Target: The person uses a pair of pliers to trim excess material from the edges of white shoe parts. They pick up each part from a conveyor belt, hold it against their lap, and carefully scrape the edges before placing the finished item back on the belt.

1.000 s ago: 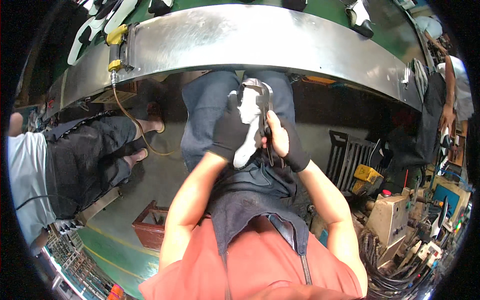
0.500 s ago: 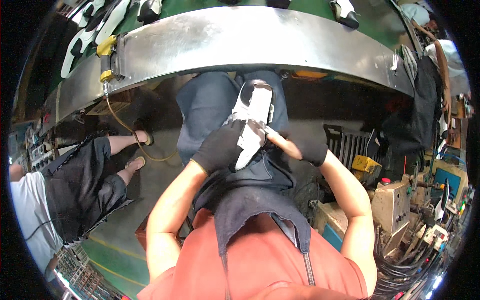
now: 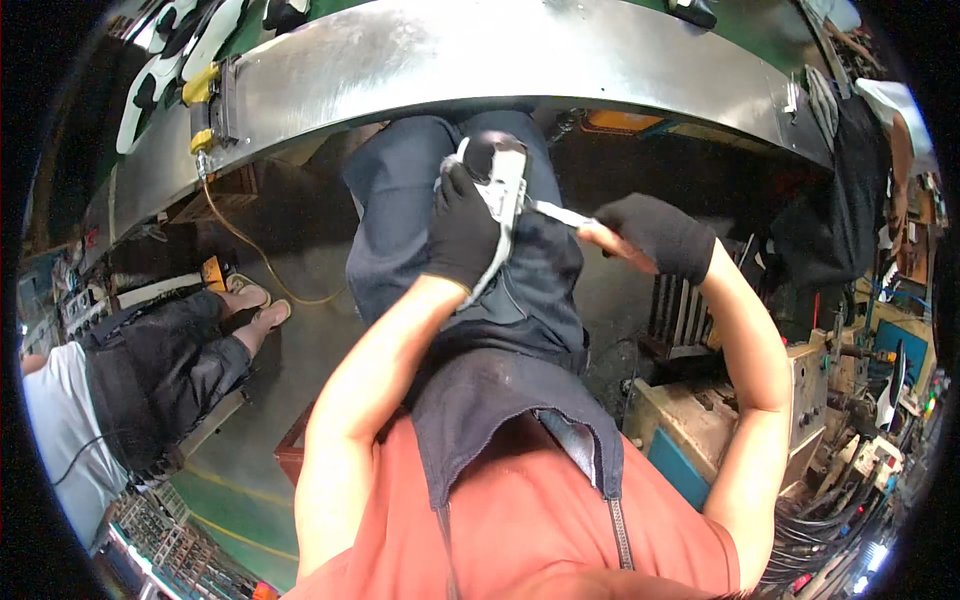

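A white and black shoe upper [image 3: 507, 172] rests over my lap, its dark rounded end pointing away from me. My left hand [image 3: 464, 232], in a black glove, is closed around its left side. Out to the right, my right hand [image 3: 652, 240] wears a black glove with some bare fingers showing. It pinches a narrow white strip [image 3: 560, 214] that reaches to the upper's right side. Whether the strip is fixed to the upper is too small to make out. The apron [image 3: 500, 400] lies below both hands.
Ahead runs a metal ledge [image 3: 420, 60] with a yellow and black air tool [image 3: 202, 108] at its left and shoe parts [image 3: 215, 40] beyond. A hose [image 3: 240, 240] hangs down. At the left is another person [image 3: 160, 400]; machinery [image 3: 690, 420] stands at the right.
My right hand has moved away to the right, and the white strip now shows stretched from it to the upper. My left hand has turned the upper and shifted slightly farther away.
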`<move>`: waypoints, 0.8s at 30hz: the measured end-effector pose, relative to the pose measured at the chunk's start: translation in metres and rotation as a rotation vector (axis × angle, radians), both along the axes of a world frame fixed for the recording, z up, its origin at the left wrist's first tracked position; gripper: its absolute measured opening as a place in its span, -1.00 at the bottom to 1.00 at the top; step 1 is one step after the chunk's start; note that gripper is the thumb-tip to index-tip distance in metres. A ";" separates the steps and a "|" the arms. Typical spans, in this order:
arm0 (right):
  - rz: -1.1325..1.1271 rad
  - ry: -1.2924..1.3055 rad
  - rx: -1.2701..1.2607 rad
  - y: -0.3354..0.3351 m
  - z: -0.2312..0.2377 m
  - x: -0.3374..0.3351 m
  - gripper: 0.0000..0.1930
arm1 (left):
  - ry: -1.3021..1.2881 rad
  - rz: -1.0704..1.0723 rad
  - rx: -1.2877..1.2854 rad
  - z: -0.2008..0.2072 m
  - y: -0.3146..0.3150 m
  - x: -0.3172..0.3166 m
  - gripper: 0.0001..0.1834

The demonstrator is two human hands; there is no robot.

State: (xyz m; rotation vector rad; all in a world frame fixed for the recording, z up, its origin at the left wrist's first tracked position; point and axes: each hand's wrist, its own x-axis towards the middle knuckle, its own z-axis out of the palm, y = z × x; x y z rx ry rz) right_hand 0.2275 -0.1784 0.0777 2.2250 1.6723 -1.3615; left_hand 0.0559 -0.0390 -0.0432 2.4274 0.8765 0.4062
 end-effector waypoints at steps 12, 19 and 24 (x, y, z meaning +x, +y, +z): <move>-0.632 0.395 0.209 -0.035 -0.090 -0.095 -0.56 | -0.266 0.107 -1.667 0.008 -0.017 -0.107 -0.44; -0.699 0.430 0.026 -0.032 -0.027 -0.091 -0.54 | -0.062 0.075 -0.537 -0.016 -0.030 -0.076 -0.34; -0.359 0.288 0.547 -0.023 -0.035 -0.105 -0.75 | 0.240 -0.016 -0.594 -0.011 -0.016 -0.061 -0.10</move>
